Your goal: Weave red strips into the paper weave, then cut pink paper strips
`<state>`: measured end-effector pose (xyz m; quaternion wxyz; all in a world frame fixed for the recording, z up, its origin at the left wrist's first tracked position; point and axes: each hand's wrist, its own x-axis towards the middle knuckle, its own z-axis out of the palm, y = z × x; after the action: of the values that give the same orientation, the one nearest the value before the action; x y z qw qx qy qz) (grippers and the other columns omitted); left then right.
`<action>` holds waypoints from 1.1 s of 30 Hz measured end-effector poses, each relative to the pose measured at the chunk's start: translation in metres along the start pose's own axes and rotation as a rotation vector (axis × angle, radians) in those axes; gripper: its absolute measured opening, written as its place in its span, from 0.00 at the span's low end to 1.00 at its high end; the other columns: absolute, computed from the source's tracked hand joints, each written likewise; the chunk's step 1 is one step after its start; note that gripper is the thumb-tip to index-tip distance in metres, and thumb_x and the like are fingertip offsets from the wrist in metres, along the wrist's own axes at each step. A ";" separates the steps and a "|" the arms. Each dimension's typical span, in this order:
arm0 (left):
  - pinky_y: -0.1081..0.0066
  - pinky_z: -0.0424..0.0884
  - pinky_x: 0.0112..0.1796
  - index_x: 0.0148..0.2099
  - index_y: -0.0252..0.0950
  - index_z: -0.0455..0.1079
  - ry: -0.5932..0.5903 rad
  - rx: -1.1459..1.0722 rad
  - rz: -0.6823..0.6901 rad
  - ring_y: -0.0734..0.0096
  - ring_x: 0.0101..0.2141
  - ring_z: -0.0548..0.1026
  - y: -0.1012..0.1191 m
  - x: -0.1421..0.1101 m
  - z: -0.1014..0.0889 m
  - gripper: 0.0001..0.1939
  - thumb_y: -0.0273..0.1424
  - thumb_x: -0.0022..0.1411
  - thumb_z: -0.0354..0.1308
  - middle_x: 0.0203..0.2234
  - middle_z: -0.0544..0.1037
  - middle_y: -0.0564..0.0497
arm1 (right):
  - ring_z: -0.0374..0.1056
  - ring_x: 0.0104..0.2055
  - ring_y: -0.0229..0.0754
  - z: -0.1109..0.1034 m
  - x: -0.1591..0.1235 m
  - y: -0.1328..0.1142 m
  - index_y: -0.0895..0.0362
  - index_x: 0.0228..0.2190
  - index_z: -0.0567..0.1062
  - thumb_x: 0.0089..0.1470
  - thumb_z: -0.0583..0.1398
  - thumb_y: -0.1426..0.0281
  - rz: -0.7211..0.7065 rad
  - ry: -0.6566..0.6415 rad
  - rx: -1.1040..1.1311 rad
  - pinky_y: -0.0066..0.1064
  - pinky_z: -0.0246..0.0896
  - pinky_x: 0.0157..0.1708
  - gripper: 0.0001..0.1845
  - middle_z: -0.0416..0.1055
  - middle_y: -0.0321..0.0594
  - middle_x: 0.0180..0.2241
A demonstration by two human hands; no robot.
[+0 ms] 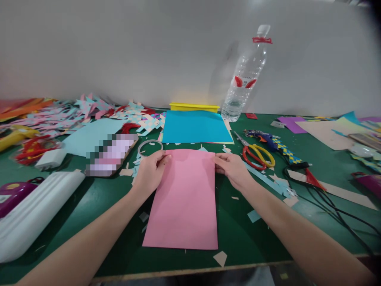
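A pink sheet of paper (pixel 186 202) lies in front of me on the green table, its near edge close to the table's front. My left hand (pixel 151 169) pinches its far left corner, thumb on top. At the far right corner, my right hand (pixel 229 165) has its thumb and fingers closed on the paper. The far edge looks slightly raised and curved between them. Just beyond lies a stack of sheets with a blue sheet (pixel 195 127) on top. Right of my right hand are scissors (pixel 256 155) with red and yellow handles.
A plastic bottle (pixel 247 79) leans against the wall. Left are a phone (pixel 114 155), a grey ring (pixel 150 147), a long white object (pixel 41 210) and a heap of paper strips (pixel 59 115). Black cables (pixel 330 202) lie right. Paper scraps (pixel 220 258) are scattered about.
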<state>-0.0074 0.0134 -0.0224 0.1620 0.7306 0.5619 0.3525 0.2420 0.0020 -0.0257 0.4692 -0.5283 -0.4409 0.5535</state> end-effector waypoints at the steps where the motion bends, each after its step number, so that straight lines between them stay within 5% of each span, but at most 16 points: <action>1: 0.72 0.57 0.25 0.27 0.37 0.62 0.004 -0.006 -0.003 0.70 0.23 0.65 0.000 0.000 0.000 0.14 0.37 0.63 0.48 0.20 0.66 0.54 | 0.72 0.33 0.41 0.000 0.000 0.000 0.57 0.33 0.80 0.41 0.68 0.64 -0.010 -0.004 -0.012 0.35 0.71 0.37 0.15 0.77 0.42 0.32; 7: 0.72 0.56 0.24 0.26 0.37 0.61 0.050 -0.014 0.017 0.71 0.21 0.63 -0.002 0.000 0.000 0.15 0.38 0.63 0.48 0.18 0.63 0.55 | 0.72 0.33 0.41 -0.002 -0.002 -0.003 0.56 0.31 0.80 0.41 0.68 0.61 -0.038 -0.016 -0.045 0.36 0.71 0.37 0.15 0.77 0.41 0.30; 12: 0.72 0.57 0.25 0.30 0.36 0.67 0.055 -0.018 -0.034 0.70 0.23 0.66 -0.002 0.000 -0.002 0.14 0.38 0.63 0.49 0.21 0.69 0.53 | 0.71 0.28 0.39 -0.002 -0.009 -0.011 0.56 0.23 0.79 0.40 0.69 0.61 -0.037 -0.098 -0.103 0.35 0.71 0.33 0.11 0.74 0.38 0.25; 20: 0.72 0.59 0.26 0.28 0.36 0.67 0.090 -0.034 -0.036 0.70 0.24 0.66 -0.004 0.004 -0.007 0.15 0.39 0.62 0.49 0.20 0.69 0.54 | 0.72 0.29 0.40 0.000 -0.014 -0.016 0.55 0.29 0.80 0.45 0.66 0.57 0.010 -0.164 -0.154 0.36 0.72 0.34 0.14 0.77 0.40 0.29; 33: 0.72 0.57 0.23 0.31 0.35 0.69 0.132 -0.095 -0.103 0.71 0.23 0.65 -0.008 0.004 -0.012 0.15 0.40 0.62 0.50 0.20 0.68 0.54 | 0.72 0.28 0.39 0.002 -0.013 -0.014 0.57 0.24 0.77 0.42 0.67 0.57 0.010 -0.235 -0.194 0.34 0.72 0.33 0.15 0.76 0.40 0.26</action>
<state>-0.0209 0.0174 -0.0178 0.1772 0.6672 0.5909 0.4175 0.2406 -0.0088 -0.0093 0.3583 -0.5049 -0.5415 0.5688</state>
